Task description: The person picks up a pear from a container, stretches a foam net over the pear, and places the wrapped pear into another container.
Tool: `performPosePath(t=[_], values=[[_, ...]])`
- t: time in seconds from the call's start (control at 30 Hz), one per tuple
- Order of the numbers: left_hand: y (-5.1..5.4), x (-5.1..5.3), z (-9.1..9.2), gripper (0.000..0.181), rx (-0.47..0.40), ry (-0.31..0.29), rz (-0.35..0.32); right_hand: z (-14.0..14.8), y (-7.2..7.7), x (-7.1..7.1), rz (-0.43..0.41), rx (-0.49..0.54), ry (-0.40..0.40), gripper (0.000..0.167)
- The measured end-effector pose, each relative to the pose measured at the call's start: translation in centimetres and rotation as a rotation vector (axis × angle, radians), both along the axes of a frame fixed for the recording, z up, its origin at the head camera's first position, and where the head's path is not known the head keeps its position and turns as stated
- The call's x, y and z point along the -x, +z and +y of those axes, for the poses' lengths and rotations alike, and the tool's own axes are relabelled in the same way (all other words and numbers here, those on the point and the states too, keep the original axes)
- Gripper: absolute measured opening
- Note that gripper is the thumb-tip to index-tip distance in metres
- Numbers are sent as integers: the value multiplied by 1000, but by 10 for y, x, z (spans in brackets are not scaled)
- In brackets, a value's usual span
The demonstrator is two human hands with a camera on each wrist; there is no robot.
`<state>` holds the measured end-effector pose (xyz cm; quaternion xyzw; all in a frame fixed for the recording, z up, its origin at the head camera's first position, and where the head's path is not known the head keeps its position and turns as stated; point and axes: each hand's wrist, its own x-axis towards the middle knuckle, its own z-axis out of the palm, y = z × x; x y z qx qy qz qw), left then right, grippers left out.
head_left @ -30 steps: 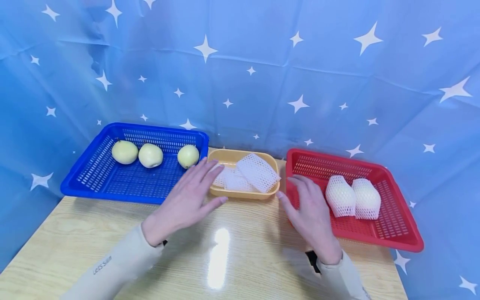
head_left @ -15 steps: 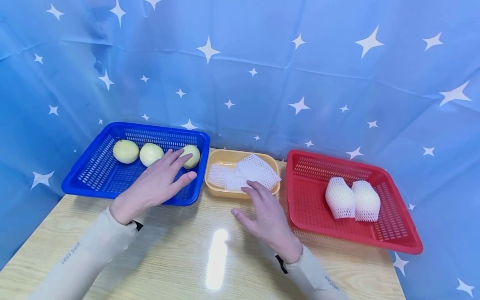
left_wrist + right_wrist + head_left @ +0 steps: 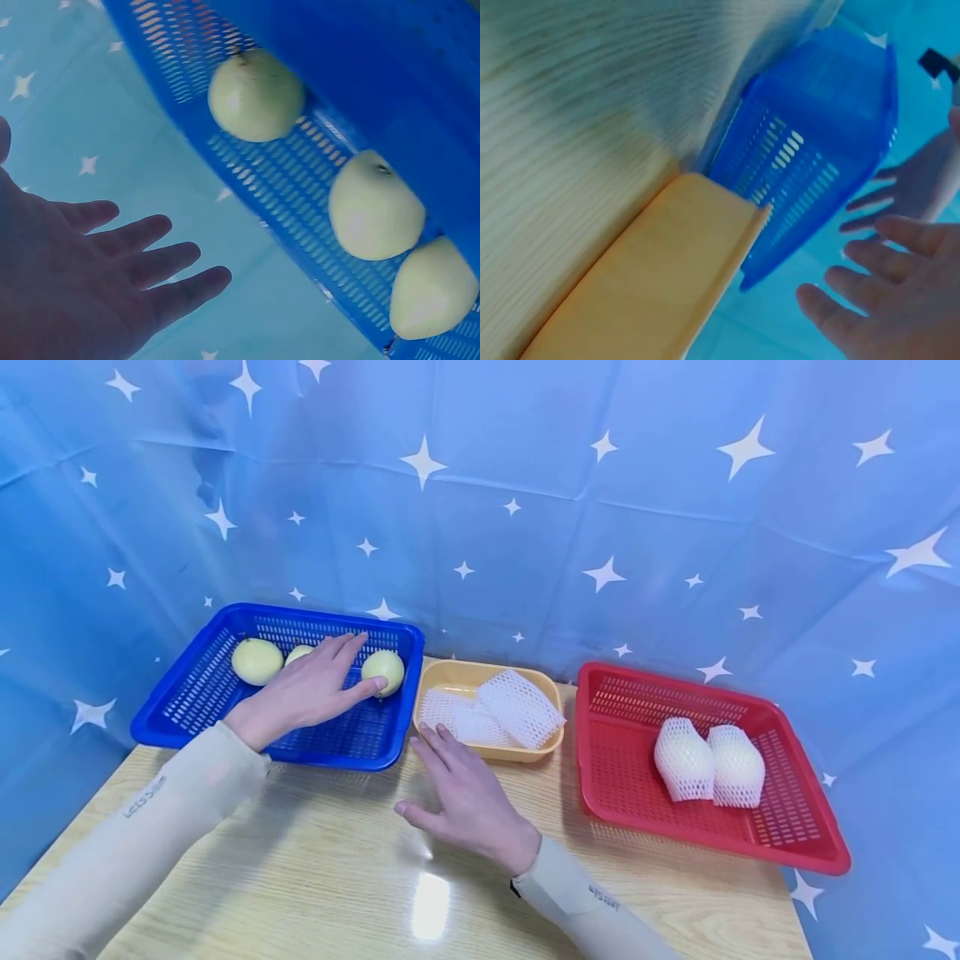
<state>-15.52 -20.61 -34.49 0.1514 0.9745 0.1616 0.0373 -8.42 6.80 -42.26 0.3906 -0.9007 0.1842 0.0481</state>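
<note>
My left hand (image 3: 303, 689) hovers over the blue basket (image 3: 375, 756) with fingers extended, and holds nothing. Three pale yellow-green pears lie in that basket: a left pear (image 3: 257, 662), a middle pear (image 3: 375, 206) partly hidden behind the hand in the head view, and a right pear (image 3: 383, 672). In the head view my left thumb overlaps the right pear; the left wrist view shows the hand apart from the fruit. My right hand (image 3: 472, 806), fingers spread and nothing held, is above the table just in front of the yellow tray (image 3: 450, 672). White foam net sleeves (image 3: 520, 706) lie in that tray.
On the right stands a red basket (image 3: 622, 814) with two pears in foam nets (image 3: 684, 760), side by side. The wooden table (image 3: 360, 877) carries all three containers. A blue star-patterned curtain (image 3: 517, 460) hangs behind them.
My left hand has moved left from the yellow tray to over the blue basket. My right hand has moved left from the red basket to in front of the tray.
</note>
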Motion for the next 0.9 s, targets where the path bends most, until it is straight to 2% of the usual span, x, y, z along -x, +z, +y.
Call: performPosePath(t=[0.1, 0.33, 0.6, 0.77, 0.9], values=[[-5, 11, 0, 95, 18, 7, -23, -8, -1, 0, 2, -52, 34, 87], [-10, 33, 1, 95, 30, 17, -97, -22, -5, -1, 66, -151, 95, 91], [-19, 65, 10, 92, -1, 45, -240, -24, -10, 0, 74, -207, 104, 93], [-27, 82, 19, 93, 50, 79, -323, -25, -8, 1, 88, -237, 112, 93], [-35, 91, 23, 93, 86, 129, -375, -26, -7, -1, 85, -252, 116, 94]])
